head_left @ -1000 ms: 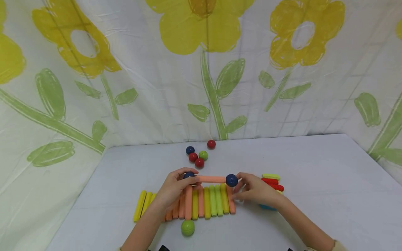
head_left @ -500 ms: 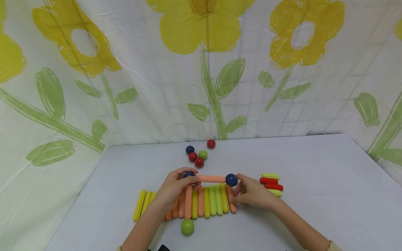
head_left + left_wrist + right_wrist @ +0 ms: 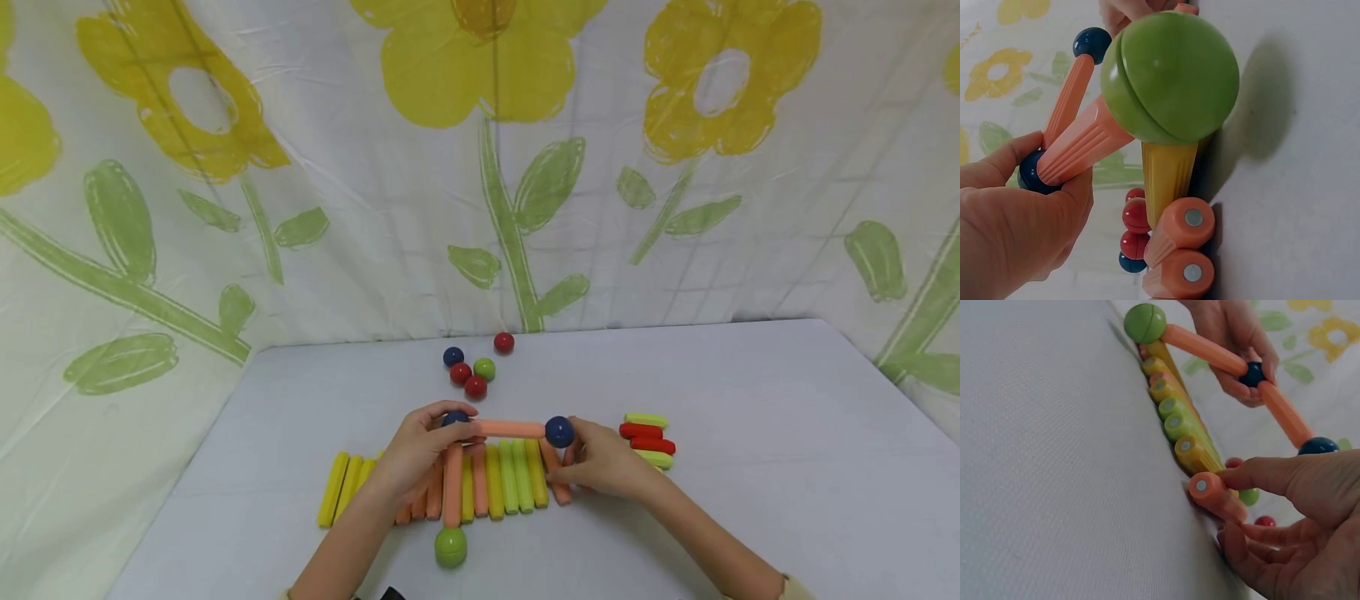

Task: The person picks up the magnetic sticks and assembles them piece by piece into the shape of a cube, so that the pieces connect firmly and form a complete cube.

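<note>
My left hand (image 3: 412,450) grips a dark blue ball (image 3: 1030,174) that joins two orange magnetic rods at an angle. One rod (image 3: 453,487) points toward me and ends in a green ball (image 3: 451,547). The other rod (image 3: 510,428) runs to the right, ending in a second dark blue ball (image 3: 559,432) near my right hand (image 3: 611,462). With thumb and fingers, my right hand pinches a separate orange rod (image 3: 1215,494) at the right end of a row. That rod lies tilted, its near end swung away from the yellow rod (image 3: 1194,455) beside it.
Several yellow, orange and lime rods (image 3: 517,475) lie side by side under the joined pieces. Behind them sit loose red balls (image 3: 476,387), a lime ball (image 3: 484,369) and a blue ball (image 3: 453,357). Short red and lime rods (image 3: 652,446) lie at the right.
My right hand has come in to the end of the row and taken hold of the orange rod, whose near end has swung right. The joined pieces have shifted slightly right.
</note>
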`<action>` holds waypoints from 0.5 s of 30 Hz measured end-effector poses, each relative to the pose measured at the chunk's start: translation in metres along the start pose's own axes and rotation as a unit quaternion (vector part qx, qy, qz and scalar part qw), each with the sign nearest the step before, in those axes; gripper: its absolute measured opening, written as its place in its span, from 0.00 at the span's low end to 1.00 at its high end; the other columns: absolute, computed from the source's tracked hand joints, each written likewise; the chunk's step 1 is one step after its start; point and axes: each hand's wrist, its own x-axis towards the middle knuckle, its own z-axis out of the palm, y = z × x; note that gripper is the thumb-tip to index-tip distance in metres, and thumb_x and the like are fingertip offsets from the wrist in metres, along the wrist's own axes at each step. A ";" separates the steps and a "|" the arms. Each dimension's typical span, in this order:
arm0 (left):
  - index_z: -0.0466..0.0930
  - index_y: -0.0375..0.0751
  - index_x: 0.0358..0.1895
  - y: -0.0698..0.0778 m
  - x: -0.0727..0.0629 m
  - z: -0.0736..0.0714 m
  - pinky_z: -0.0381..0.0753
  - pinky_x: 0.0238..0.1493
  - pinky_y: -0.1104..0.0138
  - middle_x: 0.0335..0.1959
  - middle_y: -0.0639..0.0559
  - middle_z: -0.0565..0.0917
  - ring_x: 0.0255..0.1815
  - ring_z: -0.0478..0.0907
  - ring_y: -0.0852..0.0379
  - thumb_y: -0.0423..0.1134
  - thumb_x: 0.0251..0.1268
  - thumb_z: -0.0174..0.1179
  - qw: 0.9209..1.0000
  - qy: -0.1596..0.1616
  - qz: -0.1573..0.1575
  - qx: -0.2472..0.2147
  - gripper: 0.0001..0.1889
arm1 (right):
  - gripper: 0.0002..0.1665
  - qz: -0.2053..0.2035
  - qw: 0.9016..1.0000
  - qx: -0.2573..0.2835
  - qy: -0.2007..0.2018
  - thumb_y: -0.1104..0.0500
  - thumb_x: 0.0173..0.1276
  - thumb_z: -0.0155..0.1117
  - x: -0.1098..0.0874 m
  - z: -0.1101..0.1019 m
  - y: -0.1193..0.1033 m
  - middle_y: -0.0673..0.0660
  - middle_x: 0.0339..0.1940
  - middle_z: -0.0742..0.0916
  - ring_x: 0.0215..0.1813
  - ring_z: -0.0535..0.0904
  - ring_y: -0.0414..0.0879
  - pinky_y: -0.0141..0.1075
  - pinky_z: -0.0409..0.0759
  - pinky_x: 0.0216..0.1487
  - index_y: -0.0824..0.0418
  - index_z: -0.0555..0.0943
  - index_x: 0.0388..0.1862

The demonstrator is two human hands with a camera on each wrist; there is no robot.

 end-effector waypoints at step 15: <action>0.73 0.21 0.62 0.003 -0.003 0.001 0.88 0.54 0.64 0.44 0.45 0.86 0.43 0.88 0.58 0.28 0.79 0.58 1.000 -0.007 -0.001 -0.006 0.17 | 0.25 -0.018 0.999 -0.019 0.026 0.59 0.61 0.83 -0.001 0.004 -0.002 0.53 0.30 0.80 0.32 0.76 0.46 0.34 0.75 0.30 0.62 0.78 0.50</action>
